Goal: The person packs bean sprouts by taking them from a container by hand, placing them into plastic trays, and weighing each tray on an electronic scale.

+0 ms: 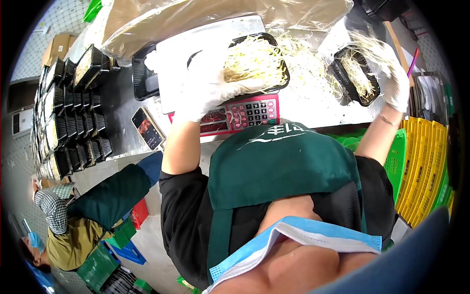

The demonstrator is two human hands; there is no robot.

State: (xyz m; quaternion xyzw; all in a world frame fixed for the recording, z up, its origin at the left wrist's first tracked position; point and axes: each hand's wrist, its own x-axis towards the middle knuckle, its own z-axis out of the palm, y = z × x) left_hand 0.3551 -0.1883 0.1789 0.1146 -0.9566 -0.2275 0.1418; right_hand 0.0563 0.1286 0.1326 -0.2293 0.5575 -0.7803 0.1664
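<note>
My left hand (210, 90), in a white glove, grips the left side of a black plastic tray (285, 73) heaped with bean sprouts (254, 61). Its thumb lies along the tray's near edge; glare washes out the other fingers. Under that tray is a weighing scale with a white platform (169, 93) and a red keypad panel (257, 111). On the right, my gloved right hand (397, 81) curls at a second black tray (348, 93), which sits at a slant with fewer sprouts in it. Pale sprout strands (364, 44) lie at its fingers, partly blurred.
Loose sprouts (306, 61) cover the table between the trays. Stacked filled black trays (73, 112) stand at left, near a phone (147, 128). Clear plastic sheeting (196, 22) lies behind. Yellow crates (423, 161) stand at right; another person (78, 235) is at lower left.
</note>
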